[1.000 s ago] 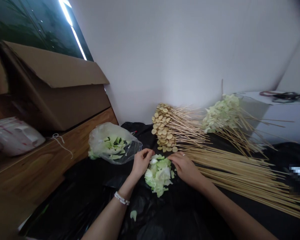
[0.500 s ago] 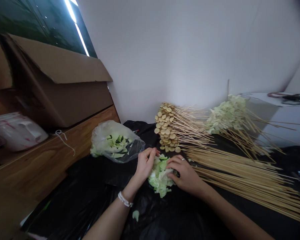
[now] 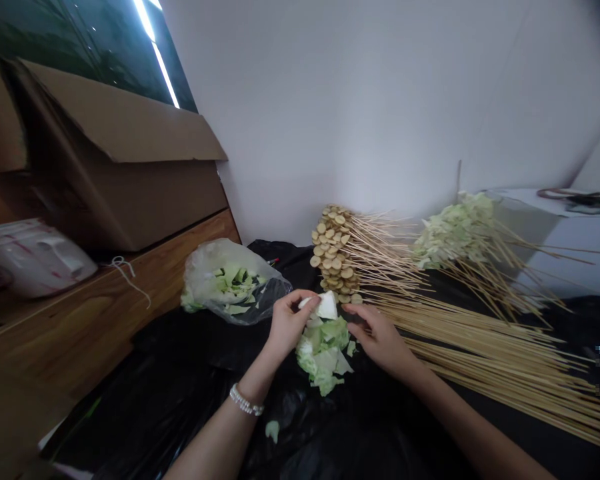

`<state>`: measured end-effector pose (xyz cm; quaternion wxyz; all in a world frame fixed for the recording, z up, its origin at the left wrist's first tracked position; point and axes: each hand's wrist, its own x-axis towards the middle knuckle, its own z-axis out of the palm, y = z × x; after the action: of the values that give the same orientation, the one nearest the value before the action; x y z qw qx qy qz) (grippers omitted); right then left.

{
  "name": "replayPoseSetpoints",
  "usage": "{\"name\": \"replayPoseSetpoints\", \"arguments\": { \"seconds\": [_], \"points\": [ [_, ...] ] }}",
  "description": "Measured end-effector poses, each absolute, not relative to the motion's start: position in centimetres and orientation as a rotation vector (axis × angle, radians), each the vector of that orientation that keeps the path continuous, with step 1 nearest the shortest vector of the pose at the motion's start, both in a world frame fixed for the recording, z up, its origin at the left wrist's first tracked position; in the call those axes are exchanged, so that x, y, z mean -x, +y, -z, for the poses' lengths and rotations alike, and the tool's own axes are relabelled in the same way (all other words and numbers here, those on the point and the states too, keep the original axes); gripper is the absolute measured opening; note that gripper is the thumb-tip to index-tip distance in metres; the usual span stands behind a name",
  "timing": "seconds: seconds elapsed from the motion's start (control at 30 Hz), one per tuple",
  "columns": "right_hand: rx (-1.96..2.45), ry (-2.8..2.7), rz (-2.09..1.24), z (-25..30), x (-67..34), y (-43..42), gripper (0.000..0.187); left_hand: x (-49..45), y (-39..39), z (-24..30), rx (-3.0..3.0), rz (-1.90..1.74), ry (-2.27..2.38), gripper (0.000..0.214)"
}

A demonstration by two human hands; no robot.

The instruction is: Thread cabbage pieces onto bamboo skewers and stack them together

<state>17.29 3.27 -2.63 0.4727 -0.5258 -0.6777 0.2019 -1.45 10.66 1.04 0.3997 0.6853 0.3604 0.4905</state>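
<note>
Our left hand (image 3: 290, 325) pinches a pale, curved cabbage piece (image 3: 326, 307), its near edge hidden behind our fingertips. Just below that hand lies a ragged heap of torn cabbage (image 3: 323, 353). Our right hand (image 3: 380, 338) stands open beside the heap, with bamboo skewers (image 3: 480, 353) beyond it.

Left hand (image 3: 290, 323) curled and pinching, right hand (image 3: 380, 339) open, fingers (image 3: 356, 315) loosely spread

Can't make out any readable text from my end, folks; the red markings on the white package (image 3: 30, 257) just below the cardboard box (image 3: 125, 193) are too blurry to read.
</note>
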Motion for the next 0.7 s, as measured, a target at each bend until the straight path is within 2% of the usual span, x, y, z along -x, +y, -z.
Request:
{"name": "replayPoseSetpoints", "arguments": {
  "seconds": [0.1, 0.23, 0.3, 0.43, 0.53, 0.6, 0.7],
  "points": [
    [1.342, -1.895, -0.245, 4.0, -17.0, 3.3, 0.043, 1.5, 11.4, -0.5, -1.566, -1.316, 0.912, 0.025],
    [1.385, -1.926, -0.285, 4.3, -17.1, 3.4, 0.025, 1.3, 11.4, 0.0, -1.526, -1.299, 0.885, 0.025],
    [1.398, -1.752, -0.399, 3.6, -17.5, 3.6, 0.021, 1.3, 11.4, 0.0, -1.512, -1.303, 0.887, 0.025],
    [1.219, -1.357, -0.866, 1.9, -18.2, 3.9, 0.034, 1.4, 11.5, -0.2, -1.408, -1.352, 0.916, 0.027],
    [1.15, -1.269, -1.146, 1.7, -17.9, 3.8, 0.043, 1.3, 11.5, -0.2, -1.338, -1.353, 0.911, 0.029],
    [1.224, -1.374, -1.104, 2.0, -17.6, 3.6, 0.041, 1.2, 11.4, -0.2, -1.316, -1.33, 0.9, 0.031],
    [1.366, -1.551, -0.75, 2.6, -17.5, 3.6, 0.03, 1.0, 11.3, -0.2, -1.302, -1.3, 0.887, 0.032]
  ]
}}
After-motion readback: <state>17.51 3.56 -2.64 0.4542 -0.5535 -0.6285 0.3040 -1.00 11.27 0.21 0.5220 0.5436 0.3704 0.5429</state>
